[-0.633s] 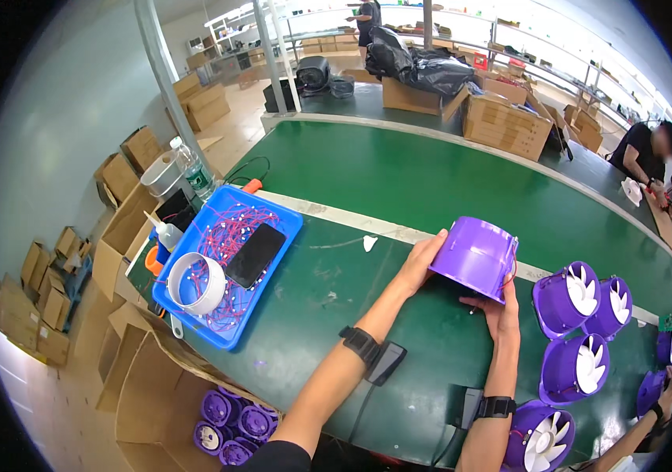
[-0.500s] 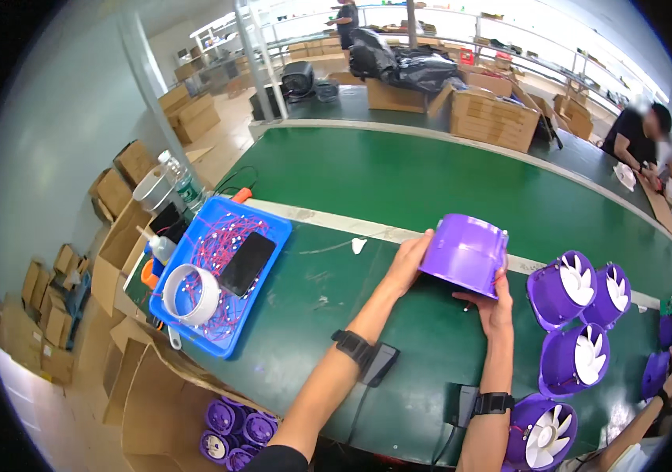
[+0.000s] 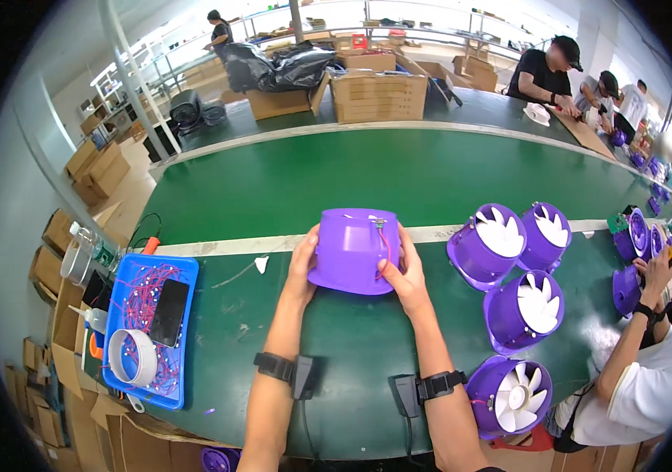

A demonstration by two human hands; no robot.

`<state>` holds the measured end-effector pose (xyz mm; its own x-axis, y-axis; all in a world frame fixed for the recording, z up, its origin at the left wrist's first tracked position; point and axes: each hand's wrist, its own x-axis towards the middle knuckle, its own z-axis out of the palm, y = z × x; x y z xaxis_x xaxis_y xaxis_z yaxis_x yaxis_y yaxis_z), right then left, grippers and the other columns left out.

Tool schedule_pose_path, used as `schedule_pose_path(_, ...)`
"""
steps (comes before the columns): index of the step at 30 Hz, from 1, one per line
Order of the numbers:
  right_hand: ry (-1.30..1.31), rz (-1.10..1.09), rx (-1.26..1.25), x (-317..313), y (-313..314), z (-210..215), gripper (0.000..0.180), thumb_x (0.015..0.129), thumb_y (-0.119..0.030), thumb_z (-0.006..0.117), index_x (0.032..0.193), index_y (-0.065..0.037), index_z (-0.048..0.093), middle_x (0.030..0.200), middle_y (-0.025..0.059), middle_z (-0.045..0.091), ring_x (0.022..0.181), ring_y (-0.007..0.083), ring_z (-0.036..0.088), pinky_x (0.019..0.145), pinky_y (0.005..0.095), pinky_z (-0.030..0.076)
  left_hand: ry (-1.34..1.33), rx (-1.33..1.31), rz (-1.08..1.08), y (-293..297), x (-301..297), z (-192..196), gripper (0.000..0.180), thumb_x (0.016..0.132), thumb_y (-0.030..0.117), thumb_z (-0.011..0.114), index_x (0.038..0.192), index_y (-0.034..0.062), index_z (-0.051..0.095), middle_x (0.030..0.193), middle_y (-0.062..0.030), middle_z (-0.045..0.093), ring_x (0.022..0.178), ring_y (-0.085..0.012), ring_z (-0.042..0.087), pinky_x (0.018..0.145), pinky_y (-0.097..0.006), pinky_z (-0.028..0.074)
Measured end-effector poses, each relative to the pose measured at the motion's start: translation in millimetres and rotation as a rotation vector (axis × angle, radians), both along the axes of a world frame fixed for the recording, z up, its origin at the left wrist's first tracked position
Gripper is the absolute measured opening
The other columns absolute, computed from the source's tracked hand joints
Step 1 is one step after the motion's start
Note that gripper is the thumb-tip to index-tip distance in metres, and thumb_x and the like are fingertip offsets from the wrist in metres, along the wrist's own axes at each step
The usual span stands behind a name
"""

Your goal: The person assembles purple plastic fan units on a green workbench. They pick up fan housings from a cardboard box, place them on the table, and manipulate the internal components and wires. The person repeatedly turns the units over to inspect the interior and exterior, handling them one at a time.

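Note:
A round purple fan housing (image 3: 345, 256) is held up over the green table between my two hands. My left hand (image 3: 303, 264) grips its left side, and my right hand (image 3: 407, 277) wraps round the right side, thumb at the front near red wires (image 3: 384, 248). The flanged rim faces down, and its inside is hidden from view. To the right of my hands stand several purple fans with white blades, among them a near one (image 3: 518, 396) and a middle one (image 3: 526, 313).
At left, a blue tray (image 3: 191, 271) holds red wires, a black phone (image 3: 169, 312) and a white ring (image 3: 133, 357). A co-worker in a white shirt (image 3: 650, 393) sits at right with a yellow tool. Cardboard boxes (image 3: 379, 96) stand beyond the green belt (image 3: 399, 169).
My view has swung to the right. The housing has turned in my hands, so its red wires now show at the front, and my right thumb has come near them.

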<state>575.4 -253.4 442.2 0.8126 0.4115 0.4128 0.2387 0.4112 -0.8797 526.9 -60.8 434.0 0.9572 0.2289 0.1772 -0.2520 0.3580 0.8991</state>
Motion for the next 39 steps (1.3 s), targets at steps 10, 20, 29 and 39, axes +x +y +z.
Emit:
schedule_pose_path(10,-0.047,-0.077,-0.033,2,0,-1,0.081,0.090,-0.039,0.061,0.144,0.009,0.024,0.145,0.0207,0.036,0.135,0.0276,0.035,0.112,0.0364,0.024,-0.025,0.040,-0.165,-4,-7,15,0.076,0.087,0.046,0.061,0.144,0.0027,0.034,0.140,-0.0117,0.044,0.130,-0.0213,0.040,0.108,-0.034,0.031)
schedule_pose_path(20,-0.103,-0.265,-0.035,9,-1,-7,0.078,0.092,-0.040,0.058,0.145,0.007,0.024,0.141,0.0226,0.040,0.132,0.0280,0.041,0.109,0.0368,0.030,-0.078,0.343,-0.053,2,3,32,0.069,0.087,0.025,0.067,0.142,0.0009,0.035,0.141,-0.0172,0.043,0.132,-0.0260,0.040,0.111,-0.037,0.028)
schedule_pose_path(29,-0.191,-0.519,-0.111,1,-3,5,0.031,0.094,-0.011,0.051,0.119,0.004,0.060,0.107,0.0154,0.066,0.097,0.0181,0.063,0.078,0.0287,0.051,-0.039,0.167,-0.056,3,1,-2,0.083,0.086,0.043,0.066,0.146,0.0007,0.027,0.143,-0.0155,0.040,0.133,-0.0250,0.038,0.111,-0.036,0.028)
schedule_pose_path(39,0.223,-0.136,0.165,5,-5,5,0.043,0.097,-0.027,0.048,0.128,0.003,0.052,0.111,0.0096,0.060,0.108,0.0142,0.051,0.087,0.0293,0.046,0.172,-0.012,-0.064,21,4,-14,0.064,0.099,0.053,0.037,0.138,0.0023,0.043,0.124,-0.0073,0.056,0.112,-0.0154,0.054,0.098,-0.031,0.042)
